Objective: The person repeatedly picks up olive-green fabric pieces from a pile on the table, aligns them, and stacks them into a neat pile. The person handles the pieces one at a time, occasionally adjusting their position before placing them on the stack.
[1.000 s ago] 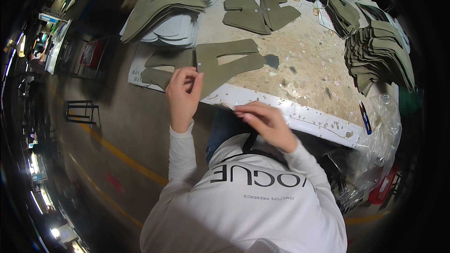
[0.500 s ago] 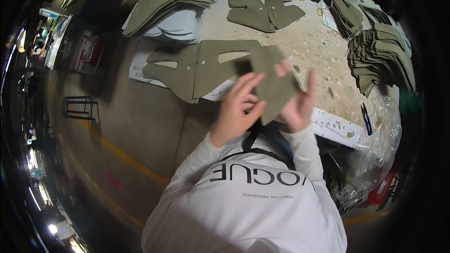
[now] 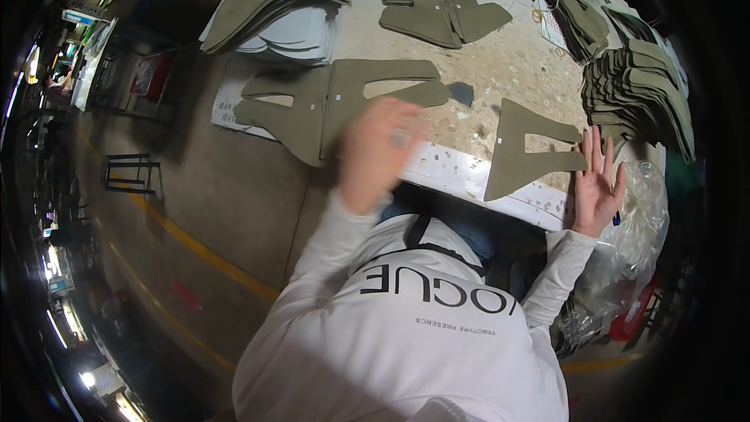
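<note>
bench (image 3: 500, 70) is carrying olive cut pieces all over: stacks far left and far right, a joined pair at the near edge. change since half a second ago: the single olive piece (image 3: 525, 148) that both hands were holding up is now lying flat on the bench near the right edge. right hand (image 3: 597, 180) is lying open beside it, fingers spread, fingertips touching its edge, gripping nothing. left hand (image 3: 373, 155) is swinging away, blurred, looks empty; can't tell its grip. piece is placed and released.
</note>
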A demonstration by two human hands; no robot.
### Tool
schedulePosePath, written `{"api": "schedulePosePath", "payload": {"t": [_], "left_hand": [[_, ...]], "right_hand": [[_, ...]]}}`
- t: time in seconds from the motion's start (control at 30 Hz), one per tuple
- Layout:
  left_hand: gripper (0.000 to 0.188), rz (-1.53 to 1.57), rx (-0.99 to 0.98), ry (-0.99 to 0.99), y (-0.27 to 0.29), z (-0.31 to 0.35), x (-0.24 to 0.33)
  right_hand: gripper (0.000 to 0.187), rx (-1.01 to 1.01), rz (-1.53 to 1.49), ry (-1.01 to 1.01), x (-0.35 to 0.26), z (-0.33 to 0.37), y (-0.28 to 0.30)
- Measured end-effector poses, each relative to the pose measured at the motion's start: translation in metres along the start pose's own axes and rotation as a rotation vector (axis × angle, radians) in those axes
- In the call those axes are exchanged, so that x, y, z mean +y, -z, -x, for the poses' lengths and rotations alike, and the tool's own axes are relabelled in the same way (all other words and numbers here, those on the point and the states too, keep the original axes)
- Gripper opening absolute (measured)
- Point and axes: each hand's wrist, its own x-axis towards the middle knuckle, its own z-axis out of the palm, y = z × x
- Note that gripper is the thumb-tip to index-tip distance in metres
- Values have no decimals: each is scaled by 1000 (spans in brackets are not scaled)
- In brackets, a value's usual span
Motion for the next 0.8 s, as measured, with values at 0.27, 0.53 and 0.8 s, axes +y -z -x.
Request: {"api": "schedulePosePath", "payload": {"t": [0.27, 0.53, 0.8], "left_hand": [[26, -646, 206, 159, 89, 33, -55], [28, -707, 223, 177, 87, 24, -58], [17, -513, 201, 207, 102, 19, -65]], "right_hand": [[32, 80, 1215, 468, 28, 20, -35], [20, -221, 1566, 542, 67, 48, -50], [18, -270, 1594, 462, 77, 59, -48]]}}
